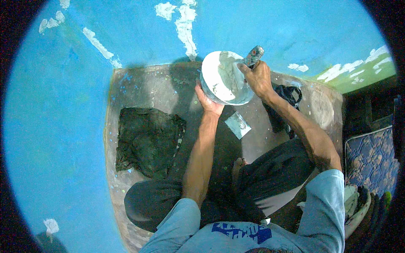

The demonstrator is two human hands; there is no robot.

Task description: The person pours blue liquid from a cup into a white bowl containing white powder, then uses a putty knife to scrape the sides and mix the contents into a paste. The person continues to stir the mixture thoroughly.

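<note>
My left hand [207, 102] is wrapped round the underside of a white bowl [209, 72], holding it up, tilted, above the floor. Pale greyish paste is smeared over part of the bowl's inside. My right hand [257, 77] grips the thick, stained handle of a putty knife [255, 55] at the bowl's right rim. The knife's blade is hard to make out against the paste. Below the bowl, a light rectangular plate [238, 125] with smears on it lies on the floor.
Blue walls [55, 109] with white filler patches [185, 25] rise to the left and ahead. A dark crumpled cloth [145, 141] lies left on the floor. At right are a black bag [289, 95], a blue patterned mattress [371, 156] and piled cloths [356, 211].
</note>
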